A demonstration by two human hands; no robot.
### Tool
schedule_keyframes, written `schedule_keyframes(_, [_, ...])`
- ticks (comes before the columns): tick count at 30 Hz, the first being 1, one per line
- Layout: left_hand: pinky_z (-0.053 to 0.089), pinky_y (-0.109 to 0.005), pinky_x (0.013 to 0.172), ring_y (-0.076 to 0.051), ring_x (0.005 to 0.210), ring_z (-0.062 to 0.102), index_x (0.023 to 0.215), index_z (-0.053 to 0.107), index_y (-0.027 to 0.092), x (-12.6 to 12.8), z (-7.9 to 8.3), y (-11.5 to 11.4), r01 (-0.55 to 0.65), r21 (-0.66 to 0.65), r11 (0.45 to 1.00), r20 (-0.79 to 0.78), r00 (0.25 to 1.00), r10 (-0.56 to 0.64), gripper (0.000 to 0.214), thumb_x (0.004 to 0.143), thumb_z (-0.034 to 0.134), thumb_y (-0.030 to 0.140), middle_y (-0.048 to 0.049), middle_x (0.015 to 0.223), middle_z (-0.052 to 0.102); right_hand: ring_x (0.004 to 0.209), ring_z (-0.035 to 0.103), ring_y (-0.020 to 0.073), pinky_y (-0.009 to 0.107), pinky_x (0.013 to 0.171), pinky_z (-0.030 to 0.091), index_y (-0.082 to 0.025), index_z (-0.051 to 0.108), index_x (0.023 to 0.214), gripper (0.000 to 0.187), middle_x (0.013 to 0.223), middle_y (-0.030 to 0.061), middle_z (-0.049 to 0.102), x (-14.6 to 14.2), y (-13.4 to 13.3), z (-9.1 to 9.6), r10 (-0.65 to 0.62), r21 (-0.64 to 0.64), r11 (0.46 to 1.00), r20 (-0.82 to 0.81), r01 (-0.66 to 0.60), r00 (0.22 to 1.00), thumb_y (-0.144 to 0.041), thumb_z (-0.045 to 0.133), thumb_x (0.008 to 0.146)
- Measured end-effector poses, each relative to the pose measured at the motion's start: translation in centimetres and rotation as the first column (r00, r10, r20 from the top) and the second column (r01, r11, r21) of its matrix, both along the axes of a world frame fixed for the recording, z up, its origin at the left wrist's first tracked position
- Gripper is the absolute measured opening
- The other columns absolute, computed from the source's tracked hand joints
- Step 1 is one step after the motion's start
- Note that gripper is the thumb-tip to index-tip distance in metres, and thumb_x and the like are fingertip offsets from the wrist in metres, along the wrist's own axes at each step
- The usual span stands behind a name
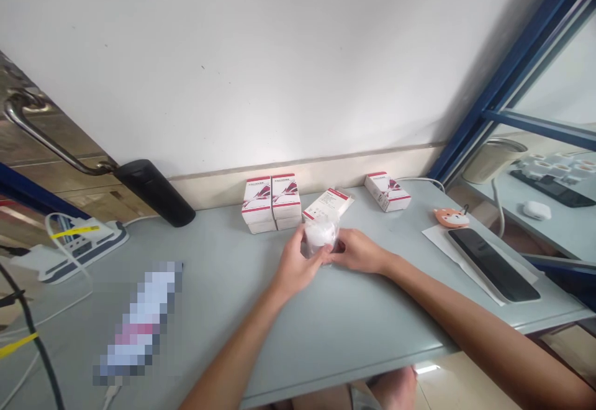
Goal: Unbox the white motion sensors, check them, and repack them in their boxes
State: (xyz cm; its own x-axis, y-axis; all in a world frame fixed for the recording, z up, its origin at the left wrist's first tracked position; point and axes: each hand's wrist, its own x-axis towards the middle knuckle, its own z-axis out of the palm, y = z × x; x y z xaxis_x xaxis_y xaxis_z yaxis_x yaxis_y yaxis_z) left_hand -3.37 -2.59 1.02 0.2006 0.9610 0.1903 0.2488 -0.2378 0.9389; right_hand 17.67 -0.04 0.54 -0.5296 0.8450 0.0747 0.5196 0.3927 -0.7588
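Near the middle of the grey table, a white rounded object in a clear plastic bag is held between both hands. My left hand wraps its near left side, thumb across the front. On the other side, my right hand is closed with its fingers against the bag. Just behind it lies a red-and-white printed leaflet or flattened carton. White boxes with red patterns stand in a small stacked group to the left. Another such box rests alone to the right.
A black cylinder leans by the wall at left, near a power strip with cables. A blurred-out device lies at front left. At right are a black phone on white paper and an orange animal-face case. A blue-framed mirror borders the table.
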Motion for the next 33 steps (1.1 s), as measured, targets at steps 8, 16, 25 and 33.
schedule_keyframes(8, [0.054,-0.035,0.086,-0.029,0.103,0.072,0.122,0.069,0.022,-1.1,0.4,0.9,0.119,-0.125,0.985,-0.090,0.987,-0.131,0.049,0.087,0.078,0.054,-0.0078,0.113,0.078,0.082,0.065,0.0212,0.030,0.073,0.044,-0.026,0.073,0.107,0.032,0.099,0.0019,0.076,0.8,0.0,0.7,0.027,0.033,0.999,0.144,-0.032,0.989,-0.056,0.071,0.094])
schedule_keyframes(16, [0.054,-0.037,0.092,-0.030,0.112,0.072,0.129,0.066,0.024,-0.6,0.1,0.2,0.126,-0.082,0.989,-0.100,0.986,-0.134,0.048,0.093,0.071,0.055,-0.0086,0.123,0.077,0.093,0.070,0.0265,0.034,0.079,0.048,-0.025,0.070,0.110,0.036,0.110,0.0069,0.077,1.9,0.1,0.5,0.074,0.158,0.982,0.191,-0.105,0.979,-0.058,0.057,0.103])
schedule_keyframes(25, [0.054,-0.041,0.098,-0.032,0.115,0.072,0.123,0.066,0.018,0.4,-0.4,0.8,0.047,-0.125,0.991,0.262,0.965,-0.013,0.058,0.079,0.087,0.050,-0.0142,0.124,0.076,0.088,0.063,0.0216,0.036,0.080,0.052,-0.020,0.066,0.110,0.044,0.110,0.0103,0.066,1.5,0.1,0.6,-0.025,0.279,0.959,-0.068,0.043,0.997,-0.060,0.047,0.106])
schedule_keyframes(33, [0.055,-0.041,0.098,-0.029,0.119,0.071,0.133,0.059,0.020,1.0,0.9,0.3,0.150,-0.339,0.929,0.626,0.772,0.104,0.059,0.084,0.086,0.037,-0.0132,0.135,0.072,0.075,0.060,0.0165,0.032,0.075,0.049,-0.021,0.065,0.114,0.039,0.082,0.0000,0.065,0.7,-0.6,2.1,-0.114,-0.055,0.993,-0.474,0.100,0.873,-0.057,0.066,0.098])
